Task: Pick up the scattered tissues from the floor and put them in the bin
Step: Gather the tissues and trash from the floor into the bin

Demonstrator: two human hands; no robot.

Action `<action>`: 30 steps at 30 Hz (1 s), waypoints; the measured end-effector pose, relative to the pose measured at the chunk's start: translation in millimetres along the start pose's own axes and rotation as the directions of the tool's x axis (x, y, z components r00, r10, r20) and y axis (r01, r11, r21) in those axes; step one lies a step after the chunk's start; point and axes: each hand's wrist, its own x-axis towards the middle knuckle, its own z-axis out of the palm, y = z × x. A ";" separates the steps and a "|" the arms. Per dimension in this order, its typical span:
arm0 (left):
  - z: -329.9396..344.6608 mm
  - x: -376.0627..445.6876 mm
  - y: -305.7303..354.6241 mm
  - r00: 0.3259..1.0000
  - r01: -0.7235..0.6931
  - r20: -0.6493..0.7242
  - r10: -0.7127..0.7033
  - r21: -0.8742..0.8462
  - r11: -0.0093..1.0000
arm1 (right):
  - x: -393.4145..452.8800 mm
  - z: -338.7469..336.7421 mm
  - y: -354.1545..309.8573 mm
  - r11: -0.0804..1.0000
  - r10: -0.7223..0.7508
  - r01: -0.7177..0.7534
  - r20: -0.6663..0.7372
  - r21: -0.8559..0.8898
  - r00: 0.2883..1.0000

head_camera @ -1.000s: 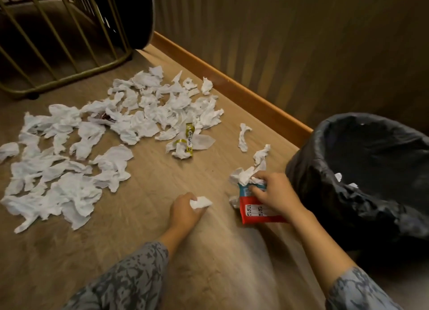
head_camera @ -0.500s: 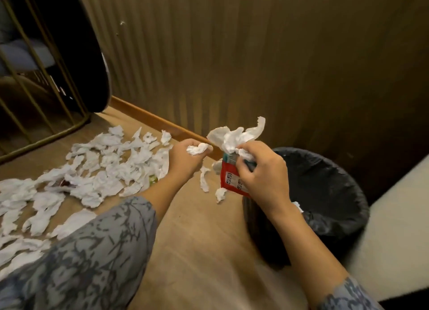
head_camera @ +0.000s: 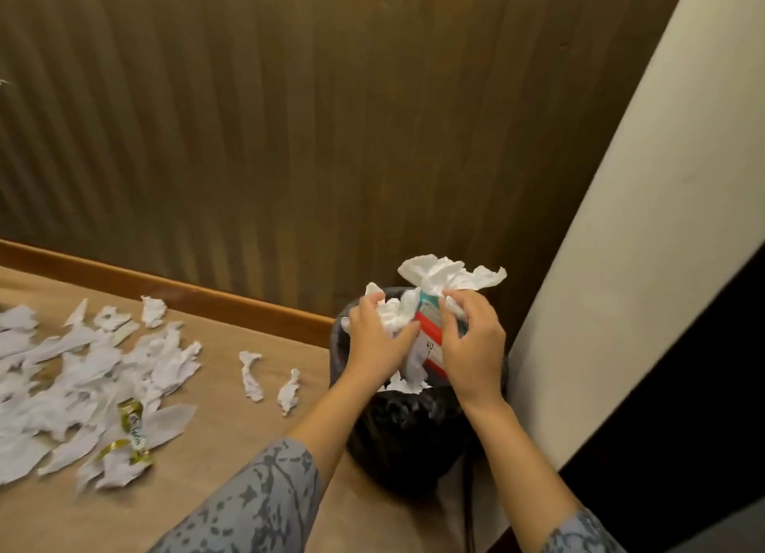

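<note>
Both hands are over the mouth of the bin [head_camera: 397, 436], which is lined with a black bag. My left hand [head_camera: 374, 341] is closed on crumpled white tissue [head_camera: 391, 314]. My right hand [head_camera: 472, 345] grips a red, white and teal packet [head_camera: 430, 337] together with a bunch of tissues [head_camera: 447, 273] that sticks up above it. A few tissues [head_camera: 403, 385] lie inside the bin below the hands. Many white tissues [head_camera: 82, 370] are spread over the wooden floor at the left. Two more tissues [head_camera: 251, 374] [head_camera: 288, 392] lie apart, close to the bin.
A yellow-green wrapper [head_camera: 131, 432] lies among the tissues on the floor. A ribbed brown wall with a wooden skirting board [head_camera: 174, 291] runs behind. A cream panel [head_camera: 629, 242] stands right beside the bin, with a dark surface [head_camera: 683, 407] to its right.
Both hands rose from the floor and moved right until they were over the bin, carrying the tissues and the packet. The view swung right with them.
</note>
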 end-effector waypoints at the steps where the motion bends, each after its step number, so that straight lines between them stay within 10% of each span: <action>1: 3.4 -0.6 -1.8 0.998 -0.010 0.068 0.008 0.029 1.000 | -2.1 1.3 6.1 0.999 0.013 -0.012 0.044 -0.034 0.999; 7: -24.2 8.9 -21.8 0.989 -0.141 0.050 0.141 -0.016 0.990 | -13.7 6.8 16.5 0.977 0.133 -0.067 0.335 -0.201 0.933; 14: -99.2 26.1 -54.2 0.999 0.025 -0.028 -0.027 -0.085 0.996 | -16.7 51.8 -38.0 0.985 0.060 0.026 0.484 -0.170 0.873; 30: -224.6 12.9 -164.1 0.890 0.351 -0.249 -0.382 -0.160 0.922 | -47.2 255.4 -145.1 0.886 0.128 0.360 0.902 -0.291 0.413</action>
